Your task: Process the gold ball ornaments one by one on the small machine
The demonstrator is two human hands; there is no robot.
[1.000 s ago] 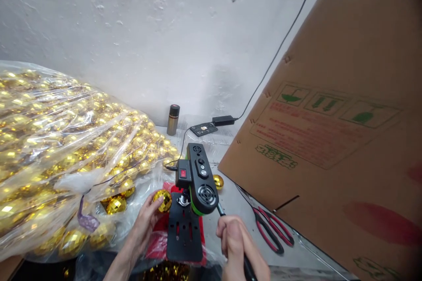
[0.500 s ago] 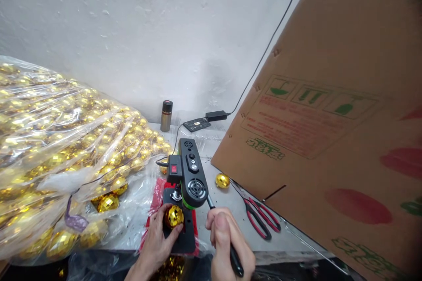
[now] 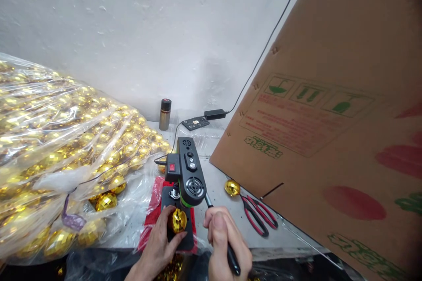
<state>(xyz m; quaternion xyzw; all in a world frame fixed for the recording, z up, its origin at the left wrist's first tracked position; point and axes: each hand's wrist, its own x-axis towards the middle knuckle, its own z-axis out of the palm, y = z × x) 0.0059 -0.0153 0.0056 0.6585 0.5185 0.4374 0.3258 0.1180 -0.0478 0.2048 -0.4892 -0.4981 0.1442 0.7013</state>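
My left hand (image 3: 158, 243) grips a round gold ball (image 3: 179, 220), its mirror-like facets bright and broken by dark patches, over the black base plate (image 3: 186, 240) of a machine (image 3: 190, 169); my right hand (image 3: 227, 240) wraps its black-handled lever (image 3: 233, 260).

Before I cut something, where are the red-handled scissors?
In the head view, the scissors lie right of the right hand, beside the cardboard box and next to a loose gold ball.
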